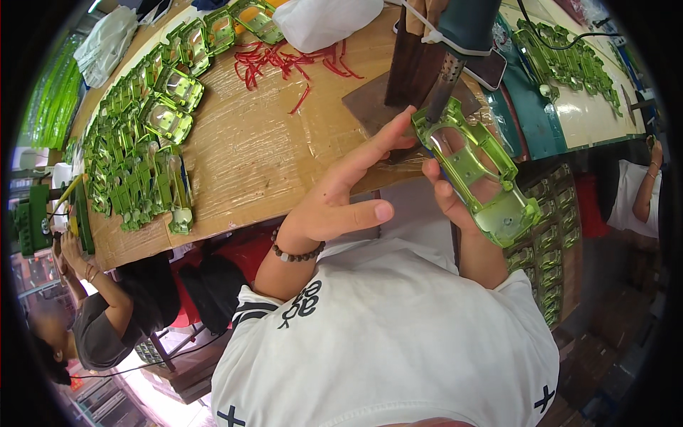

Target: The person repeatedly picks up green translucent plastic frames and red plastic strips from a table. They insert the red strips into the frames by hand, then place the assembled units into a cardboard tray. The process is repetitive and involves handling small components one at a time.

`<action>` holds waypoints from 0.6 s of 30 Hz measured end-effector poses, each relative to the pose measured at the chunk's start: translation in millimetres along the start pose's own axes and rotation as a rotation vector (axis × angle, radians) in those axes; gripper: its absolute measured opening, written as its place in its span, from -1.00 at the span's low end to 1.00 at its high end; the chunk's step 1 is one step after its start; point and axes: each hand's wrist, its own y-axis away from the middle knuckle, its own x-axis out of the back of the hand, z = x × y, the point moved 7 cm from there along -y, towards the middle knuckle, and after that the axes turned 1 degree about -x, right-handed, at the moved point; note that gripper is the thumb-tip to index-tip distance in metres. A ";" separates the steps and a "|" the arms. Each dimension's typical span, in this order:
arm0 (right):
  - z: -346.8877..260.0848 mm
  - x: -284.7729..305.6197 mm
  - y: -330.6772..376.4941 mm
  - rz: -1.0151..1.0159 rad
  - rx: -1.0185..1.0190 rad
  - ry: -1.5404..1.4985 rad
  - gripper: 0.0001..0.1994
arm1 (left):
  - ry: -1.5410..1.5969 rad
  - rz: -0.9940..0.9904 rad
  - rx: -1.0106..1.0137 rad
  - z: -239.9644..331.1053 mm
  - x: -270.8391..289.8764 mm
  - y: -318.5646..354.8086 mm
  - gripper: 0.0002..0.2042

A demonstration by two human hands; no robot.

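A clear green plastic frame (466, 167) with a large rounded opening is tilted in front of me. My right hand (455, 206) grips its underside, with some of the fingers hidden behind it. My left hand (345, 192), a beaded bracelet at its wrist, is open, with thumb and index finger stretched out. Its index fingertip reaches the frame's upper end, where I cannot tell touching from just beside. Over that same end hangs a tool (449, 75) with a dark body and a perforated metal tube; its tip points down at the frame's upper corner.
Many similar green frames (142, 178) lie in rows at the table's left, others (569, 64) at the far right. Red plastic strips (281, 64) and a white bag (324, 21) lie at the back. A phone (487, 69) rests by the tool. Co-workers (103, 306) sit at both sides.
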 end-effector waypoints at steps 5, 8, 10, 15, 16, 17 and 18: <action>-4.4 -0.1 3.3 -0.023 -0.028 0.081 -0.48 | -0.001 -0.072 -0.006 1.5 -2.3 -2.4 -0.20; -4.2 -2.5 2.4 -0.040 -0.019 0.092 -0.48 | 0.060 -0.062 0.031 -0.8 -4.9 -1.8 -0.20; -4.5 -2.2 2.5 -0.032 -0.022 0.084 -0.49 | 0.092 -0.055 0.040 -1.7 -6.1 -2.1 -0.19; -4.1 -5.3 0.2 -0.037 -0.025 0.108 -0.49 | 0.010 -0.087 -0.026 0.0 -3.2 -3.2 -0.19; -4.1 -5.6 -0.1 -0.032 -0.030 0.105 -0.49 | 0.046 -0.077 0.002 -0.4 -3.7 -3.0 -0.18; -4.5 -5.4 0.3 -0.021 -0.033 0.095 -0.49 | 0.081 -0.067 0.029 0.4 -5.6 -2.6 -0.18; -4.8 -4.8 1.1 -0.010 -0.036 0.082 -0.48 | 0.100 -0.061 0.044 0.0 -6.2 -2.2 -0.18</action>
